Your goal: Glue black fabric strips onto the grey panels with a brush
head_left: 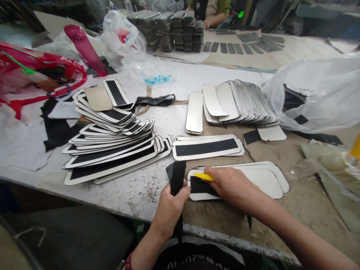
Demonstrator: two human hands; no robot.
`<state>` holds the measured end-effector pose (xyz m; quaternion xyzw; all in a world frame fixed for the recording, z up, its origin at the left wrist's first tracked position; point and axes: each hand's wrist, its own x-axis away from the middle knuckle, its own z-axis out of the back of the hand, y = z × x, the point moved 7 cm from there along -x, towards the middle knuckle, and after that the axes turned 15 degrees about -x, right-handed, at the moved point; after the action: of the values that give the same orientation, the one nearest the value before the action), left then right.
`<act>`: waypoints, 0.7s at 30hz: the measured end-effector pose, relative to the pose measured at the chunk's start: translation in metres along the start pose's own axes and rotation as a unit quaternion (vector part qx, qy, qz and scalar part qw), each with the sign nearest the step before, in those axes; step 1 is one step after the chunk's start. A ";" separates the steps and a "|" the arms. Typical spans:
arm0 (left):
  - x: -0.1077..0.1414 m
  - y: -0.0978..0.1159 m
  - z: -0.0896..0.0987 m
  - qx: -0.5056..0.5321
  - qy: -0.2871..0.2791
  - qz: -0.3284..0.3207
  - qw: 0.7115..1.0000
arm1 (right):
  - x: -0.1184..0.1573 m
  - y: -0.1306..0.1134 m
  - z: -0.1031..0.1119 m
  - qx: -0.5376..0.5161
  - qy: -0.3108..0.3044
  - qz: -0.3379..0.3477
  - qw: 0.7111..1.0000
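Note:
Between the thumb and fingers of my left hand (171, 206) is a black fabric strip (177, 176), hanging below the table edge too. My right hand (229, 183) grips a yellow tool (204, 177), its kind unclear because the hand covers most of it. Under that hand lies a white rounded panel (253, 183) with a black strip (200, 186) on its left part; more white panels sit beneath it. Just beyond, a finished-looking panel with a black centre band (206, 147) rests on others.
Left is a leaning pile of black-banded panels (112, 150). Plain white panels (242, 103) stand fanned at the back right, beside a clear plastic bag (317, 90). A pink bottle (86, 50) and red bag (42, 75) are back left. Another person's hand (215, 20) shows across the table.

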<state>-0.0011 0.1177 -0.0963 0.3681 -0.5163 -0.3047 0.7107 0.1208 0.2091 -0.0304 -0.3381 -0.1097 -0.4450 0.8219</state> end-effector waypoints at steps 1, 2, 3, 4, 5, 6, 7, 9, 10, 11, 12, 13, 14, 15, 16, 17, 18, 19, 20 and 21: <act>-0.001 0.000 0.000 -0.003 0.006 0.002 1.000 | 0.000 0.000 0.000 0.001 -0.001 0.001 1.000; -0.001 0.000 0.000 -0.006 0.012 0.005 1.000 | -0.001 -0.001 0.000 0.003 -0.001 0.003 1.000; -0.002 0.000 -0.001 -0.008 0.019 0.010 1.000 | -0.002 -0.002 0.000 0.006 0.000 0.008 1.000; -0.003 0.000 -0.001 -0.010 0.024 0.015 1.000 | -0.003 -0.002 -0.001 0.010 0.003 0.012 1.000; -0.004 0.000 -0.002 -0.012 0.028 0.019 0.999 | -0.004 -0.003 -0.001 0.015 0.007 0.016 1.000; -0.004 0.001 -0.003 -0.018 0.030 0.019 0.999 | -0.004 -0.004 -0.002 0.019 0.012 0.021 1.000; -0.005 0.002 -0.003 -0.026 0.035 0.017 0.999 | -0.004 -0.004 -0.002 0.023 0.018 0.026 0.999; -0.005 0.004 -0.002 -0.045 0.046 0.007 0.998 | 0.000 -0.003 -0.001 0.028 0.025 0.035 0.999; -0.004 0.004 -0.002 -0.053 0.051 0.003 0.997 | 0.005 0.002 -0.001 0.029 0.024 0.033 0.999; -0.004 0.004 -0.001 -0.057 0.056 0.000 0.997 | 0.013 0.009 0.000 0.030 0.022 0.025 0.999; -0.004 0.003 0.001 -0.057 0.061 -0.001 0.997 | 0.022 0.019 0.001 0.029 0.020 0.009 0.999; -0.005 0.001 0.002 -0.055 0.065 -0.001 0.996 | 0.033 0.032 0.003 0.025 0.023 -0.013 0.999; -0.005 -0.001 0.003 -0.052 0.068 0.000 0.996 | 0.045 0.047 0.006 0.017 0.031 -0.040 0.999; -0.006 -0.004 0.003 -0.048 0.070 0.001 0.996 | 0.057 0.063 0.009 0.004 0.046 -0.066 0.997; -0.007 -0.006 0.004 -0.043 0.071 0.004 0.997 | 0.069 0.078 0.013 -0.012 0.065 -0.089 0.994; -0.008 -0.009 0.004 -0.040 0.069 0.008 0.997 | 0.079 0.091 0.017 -0.031 0.084 -0.107 0.990; -0.009 -0.012 0.004 -0.038 0.068 0.013 0.997 | 0.086 0.103 0.020 -0.049 0.103 -0.119 0.986; -0.010 -0.014 0.004 -0.038 0.066 0.019 0.997 | 0.091 0.111 0.022 -0.066 0.122 -0.127 0.982; -0.010 -0.016 0.004 -0.037 0.067 0.025 0.997 | 0.093 0.116 0.024 -0.076 0.140 -0.132 0.978; -0.010 -0.017 0.004 -0.036 0.069 0.031 0.996 | 0.093 0.120 0.026 -0.078 0.160 -0.139 0.974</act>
<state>-0.0085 0.1159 -0.1154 0.3465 -0.4660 -0.2743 0.7665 0.2746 0.2096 -0.0208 -0.3068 0.0116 -0.6107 0.7300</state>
